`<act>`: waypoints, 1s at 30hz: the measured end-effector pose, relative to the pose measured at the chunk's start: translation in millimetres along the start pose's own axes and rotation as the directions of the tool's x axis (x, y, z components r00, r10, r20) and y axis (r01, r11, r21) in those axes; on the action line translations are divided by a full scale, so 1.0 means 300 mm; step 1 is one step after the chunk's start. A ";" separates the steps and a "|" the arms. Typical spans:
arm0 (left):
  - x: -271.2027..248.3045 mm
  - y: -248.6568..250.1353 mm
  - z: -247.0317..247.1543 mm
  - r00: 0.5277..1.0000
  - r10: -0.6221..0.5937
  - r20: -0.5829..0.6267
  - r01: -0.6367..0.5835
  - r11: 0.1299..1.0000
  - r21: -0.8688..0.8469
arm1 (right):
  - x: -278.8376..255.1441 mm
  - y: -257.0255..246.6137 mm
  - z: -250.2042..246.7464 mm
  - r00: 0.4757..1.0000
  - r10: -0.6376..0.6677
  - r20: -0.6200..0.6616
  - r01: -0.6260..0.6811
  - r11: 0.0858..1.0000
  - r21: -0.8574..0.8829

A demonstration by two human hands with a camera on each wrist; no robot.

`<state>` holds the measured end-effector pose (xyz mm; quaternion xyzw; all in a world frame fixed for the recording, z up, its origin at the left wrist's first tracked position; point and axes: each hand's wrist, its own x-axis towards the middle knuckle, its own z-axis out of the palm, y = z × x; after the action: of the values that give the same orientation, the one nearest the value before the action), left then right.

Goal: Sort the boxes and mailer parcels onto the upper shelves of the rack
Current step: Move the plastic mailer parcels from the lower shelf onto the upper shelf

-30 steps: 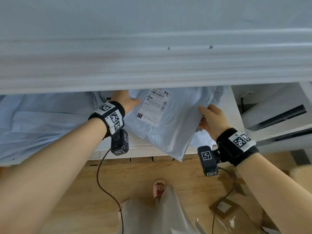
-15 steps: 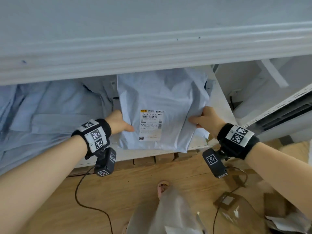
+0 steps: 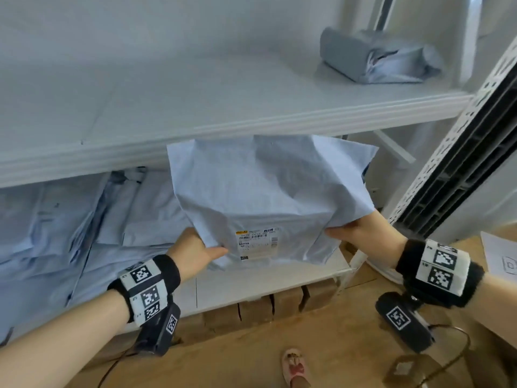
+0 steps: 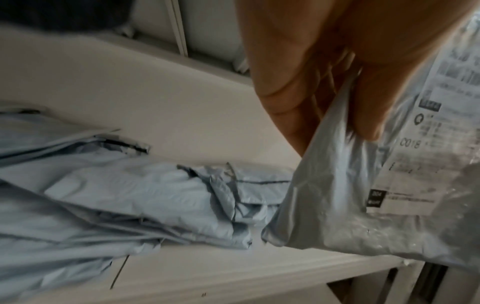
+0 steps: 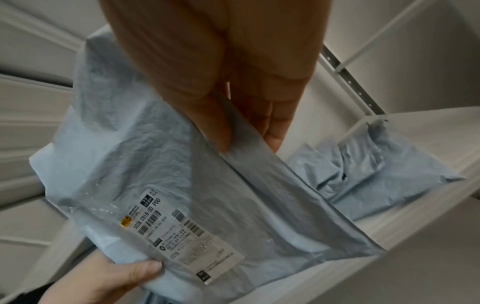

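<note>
I hold a light blue mailer parcel (image 3: 268,197) with a white shipping label (image 3: 256,242) in front of the rack, its top edge level with the front lip of the upper shelf (image 3: 195,135). My left hand (image 3: 195,252) pinches its lower left corner, thumb on top. On the other side my right hand (image 3: 361,229) grips the lower right edge. The left wrist view shows my fingers (image 4: 363,115) pinching the mailer parcel (image 4: 350,205). In the right wrist view the mailer parcel (image 5: 182,185) hangs from my fingers (image 5: 213,123).
A rolled grey-blue mailer (image 3: 375,56) lies at the back right of the upper shelf. Several flat blue mailers (image 3: 84,219) are piled on the lower shelf (image 3: 265,284) to the left. A perforated white upright (image 3: 453,152) stands at right. Cardboard pieces (image 3: 405,368) lie on the wooden floor.
Both hands have lifted the mailer off the lower shelf and up in front of the upper shelf's edge. My view has tilted up, so the upper shelf's top now shows.
</note>
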<state>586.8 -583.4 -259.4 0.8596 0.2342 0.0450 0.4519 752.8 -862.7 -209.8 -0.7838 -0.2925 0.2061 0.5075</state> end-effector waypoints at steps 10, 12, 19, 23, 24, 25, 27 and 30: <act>-0.032 0.414 -0.328 0.934 0.283 -0.219 -0.317 0.938 -0.139 | -0.001 -0.454 -0.214 0.960 -0.203 -0.195 0.190 0.978 -0.082; -0.006 0.485 -0.376 0.920 0.298 -0.253 -0.343 0.926 -0.158 | 0.033 -0.522 -0.255 0.959 -0.227 -0.172 0.217 0.973 -0.072; 0.121 0.660 -0.478 0.921 0.255 -0.294 -0.340 0.895 -0.290 | 0.213 -0.628 -0.363 0.974 -0.177 -0.143 0.154 0.976 -0.154; 0.218 0.737 -0.512 0.918 0.232 -0.321 -0.326 0.903 -0.281 | 0.357 -0.672 -0.436 0.953 -0.255 -0.164 0.194 0.929 -0.314; 0.245 0.755 -0.518 0.918 0.227 -0.326 -0.319 0.910 -0.264 | 0.400 -0.681 -0.453 0.949 -0.271 -0.163 0.197 0.909 -0.366; 0.276 0.772 -0.524 0.918 0.221 -0.330 -0.311 0.916 -0.253 | 0.444 -0.692 -0.467 0.944 -0.288 -0.159 0.204 0.891 -0.405; 0.342 0.806 -0.528 0.922 0.200 -0.332 -0.286 0.930 -0.232 | 0.534 -0.708 -0.493 0.935 -0.325 -0.144 0.220 0.847 -0.483; 0.443 0.850 -0.524 0.934 0.157 -0.322 -0.216 0.964 -0.156 | 0.657 -0.728 -0.517 0.929 -0.360 -0.088 0.200 0.689 -0.697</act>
<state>751.6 -528.6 18.7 0.8136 0.2133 0.2430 0.4832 941.0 -767.4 47.0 -0.8773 -0.4065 -0.0821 0.2417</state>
